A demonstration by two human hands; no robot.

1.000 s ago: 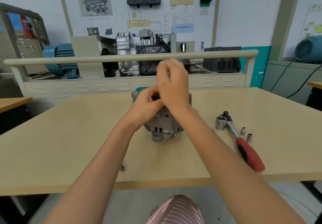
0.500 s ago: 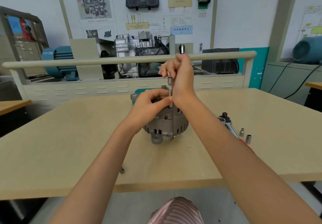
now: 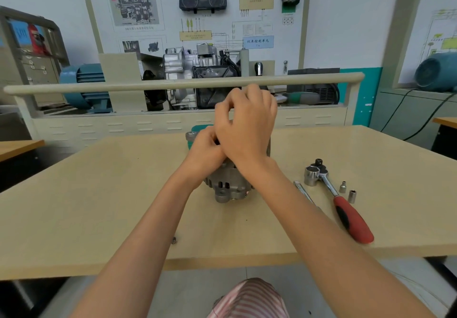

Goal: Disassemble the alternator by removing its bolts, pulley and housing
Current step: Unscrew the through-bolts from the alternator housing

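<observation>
The grey cast-metal alternator [image 3: 228, 185] stands near the middle of the pale wooden table [image 3: 99, 194], its top hidden under both my hands, so I cannot see which bolt I am on. My left hand [image 3: 205, 150] has its fingers curled against the upper part of the housing, steadying it. My right hand [image 3: 247, 124] sits above it with the fingers bunched tight, as if pinching something slender; what they hold is covered by the hand itself, and I cannot tell for sure that anything is in them. I judge this to be the loosening of a through bolt by hand, early in the job, since the housing looks whole. To my right lie the red-handled chrome ratchet [image 3: 338, 201], a chrome extension bar [image 3: 303, 191] just beside it, and two small sockets [image 3: 347, 191]. A small loose fastener [image 3: 174, 239] rests near the table's front edge. That one could roll off if I nudge the table. The alternator may also tip if my left hand slackens while I twist.
</observation>
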